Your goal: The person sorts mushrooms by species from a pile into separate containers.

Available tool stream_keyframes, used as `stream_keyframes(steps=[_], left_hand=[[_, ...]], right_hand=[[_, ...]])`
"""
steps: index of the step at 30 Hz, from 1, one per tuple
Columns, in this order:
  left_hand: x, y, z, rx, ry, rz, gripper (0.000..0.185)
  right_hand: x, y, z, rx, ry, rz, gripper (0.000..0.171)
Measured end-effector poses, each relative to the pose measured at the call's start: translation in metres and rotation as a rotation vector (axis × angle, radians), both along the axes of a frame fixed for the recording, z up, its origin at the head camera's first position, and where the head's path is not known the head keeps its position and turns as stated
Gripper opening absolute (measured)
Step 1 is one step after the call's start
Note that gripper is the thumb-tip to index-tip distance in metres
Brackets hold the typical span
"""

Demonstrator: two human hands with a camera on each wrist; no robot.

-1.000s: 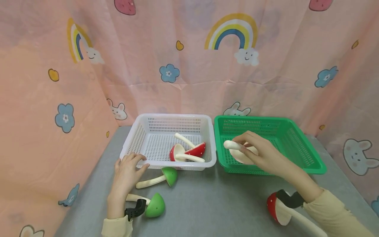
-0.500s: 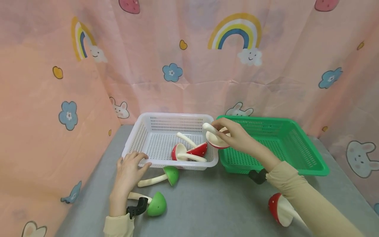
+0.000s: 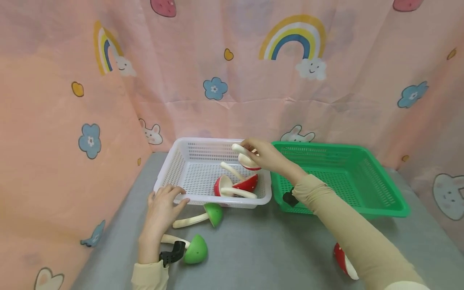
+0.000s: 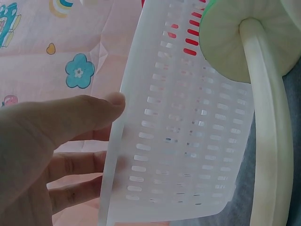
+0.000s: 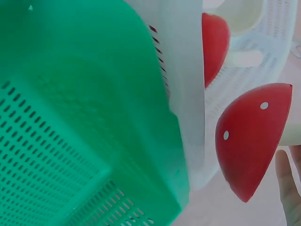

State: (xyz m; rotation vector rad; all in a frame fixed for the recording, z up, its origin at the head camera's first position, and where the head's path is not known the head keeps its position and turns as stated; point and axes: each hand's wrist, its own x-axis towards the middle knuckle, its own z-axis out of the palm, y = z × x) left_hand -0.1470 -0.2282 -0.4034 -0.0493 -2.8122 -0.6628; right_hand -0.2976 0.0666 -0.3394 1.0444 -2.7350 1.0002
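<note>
Where the right hand (image 3: pixel 264 154) is: over the far right part of the white basket (image 3: pixel 203 199), fingers and thumb pinching a stem.
Held mushroom (image 5: pixel 254 136): hung from that pinch over the white basket, cap down, stem up; it looks clear of the mushrooms lying below.
Step in hand: most likely a placing step, with the held mushroom above the white basket and not set down.
Next move: would seem to call for lowering it beside the two mushrooms inside without knocking their stems, then loosening the pinch.
Cap and stem: smooth red half-dome with white dots, cream underside, pale curved stem; a firm model, by its look.
Left hand (image 3: pixel 163 207): at the white basket's near left corner, thumb and fingers astride the rim; how tightly, I cannot tell.
Mushrooms inside: front red mushroom (image 3: pixel 218 187) and back red mushroom (image 3: pixel 248 183), close together in the white basket's right half.
Green caps: upper green mushroom (image 3: pixel 214 214) just before the white basket, lower green mushroom (image 3: pixel 196 249) nearer the person.
To its right: green basket (image 3: pixel 389 212) beside the white basket; farther right and nearer the person, a loose red mushroom (image 3: pixel 342 259), partly hidden by the sleeve (image 3: pixel 348 221).
</note>
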Motion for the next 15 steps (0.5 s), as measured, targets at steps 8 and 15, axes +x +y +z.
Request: stream_keyframes(steps=[8, 15], left_hand=[[0.0, 0.0, -0.001, 0.002, 0.002, 0.009, 0.021], [-0.001, 0.0, 0.0, 0.005, 0.003, -0.003, 0.021]], right_hand=[[-0.014, -0.02, -0.015, 0.244, 0.175, 0.052, 0.021], [-0.021, -0.026, -0.026, 0.314, 0.188, 0.082, 0.021]])
